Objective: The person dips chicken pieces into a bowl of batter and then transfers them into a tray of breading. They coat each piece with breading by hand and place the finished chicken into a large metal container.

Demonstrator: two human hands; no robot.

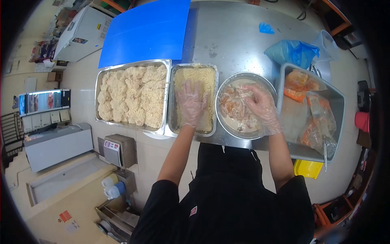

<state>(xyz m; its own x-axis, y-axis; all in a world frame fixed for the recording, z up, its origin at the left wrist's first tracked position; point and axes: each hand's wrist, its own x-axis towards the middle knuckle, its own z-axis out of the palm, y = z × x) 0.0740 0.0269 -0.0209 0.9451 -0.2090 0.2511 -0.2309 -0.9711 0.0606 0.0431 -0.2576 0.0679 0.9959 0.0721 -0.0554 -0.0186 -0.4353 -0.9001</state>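
Note:
My left hand (191,103), in a clear plastic glove, lies flat with fingers spread on the crumbs in a metal tray (216,122). My right hand (261,104), gloved too, reaches into a round metal bowl (224,128) of pale, milky batter. Its fingers curl at a battered piece of raw meat (243,92); the fingertips are partly hidden. More coated meat pieces (233,105) lie in the liquid. Left of the crumbs, a larger metal tray (165,81) holds rows of crumbed pieces (132,95).
A grey tub (343,118) on the right holds bags of orange marinated meat (313,134) and a metal-handled utensil (325,152). Behind are a blue plastic bag (292,53), a clear jug (326,46) and a blue board (146,34) on the steel table (231,32).

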